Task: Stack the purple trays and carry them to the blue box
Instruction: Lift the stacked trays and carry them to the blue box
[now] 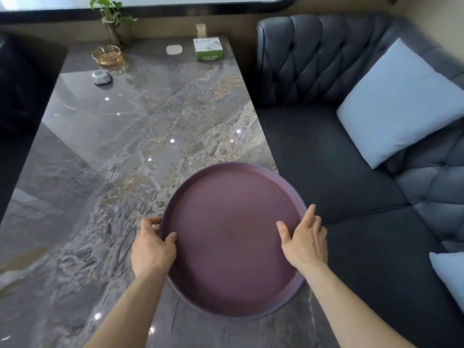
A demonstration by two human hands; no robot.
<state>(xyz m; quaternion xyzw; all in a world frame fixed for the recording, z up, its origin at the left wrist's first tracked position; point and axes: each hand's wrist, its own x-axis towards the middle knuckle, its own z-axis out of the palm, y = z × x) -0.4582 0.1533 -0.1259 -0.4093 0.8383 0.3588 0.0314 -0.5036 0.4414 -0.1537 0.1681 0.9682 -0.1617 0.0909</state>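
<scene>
At the far left end of the glossy grey marble desk [140, 116] stand a leafy green plant in a clear glass vase [114, 26], an amber glass ashtray [108, 56] and, nearer the camera, a small rounded grey and white speckled object [102, 77]. Further right along the same far end lie a flat white rounded pad [174, 49], a green and white cardboard box [208, 49] and, behind it, a small clear holder [201, 30].

Near the desk's right edge, close to the person, sits the round purple plastic tray [233, 237] with a raised rim; its right side overhangs the edge. Whether more than one tray is stacked there cannot be told. The left hand [153, 249] grips the tray's left rim, thumb on the inside and fingers [150, 221] curled around the outside. The right hand [305, 243] is at the right rim, thumb pressed on the tray's inner surface and its other fingers stretched loosely along the outer edge.

To the right of the desk runs a dark blue tufted leather sofa [326, 151], with a pale blue square cushion [399, 101] leaning against its back and a second pale blue cushion [450, 277] partly in view at the right edge.
</scene>
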